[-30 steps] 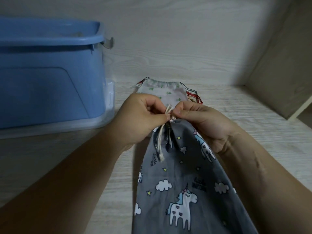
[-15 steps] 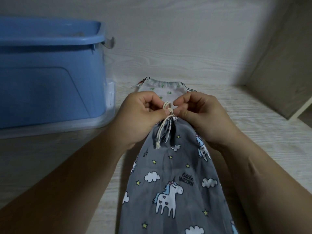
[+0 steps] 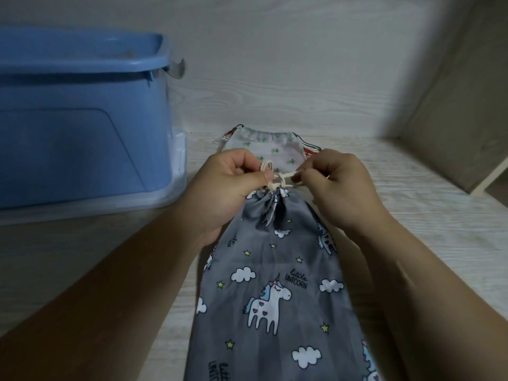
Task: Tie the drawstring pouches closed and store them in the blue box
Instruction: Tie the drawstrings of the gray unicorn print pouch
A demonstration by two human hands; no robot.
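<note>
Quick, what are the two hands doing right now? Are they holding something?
Left hand: pinching the cream cord at the neck of the gray pouch.
Right hand: pinching another strand of the same cord.

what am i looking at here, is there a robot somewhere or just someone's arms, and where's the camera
No robot: these are a person's two bare hands. The picture comes from a camera worn on the head, looking forward and down. On the pale wooden surface lies a grey unicorn pouch, its neck gathered. The left hand and right hand each pinch the cream drawstring there, tying it. Beyond lies a white pouch with green print; the blue box stands to the left.
</note>
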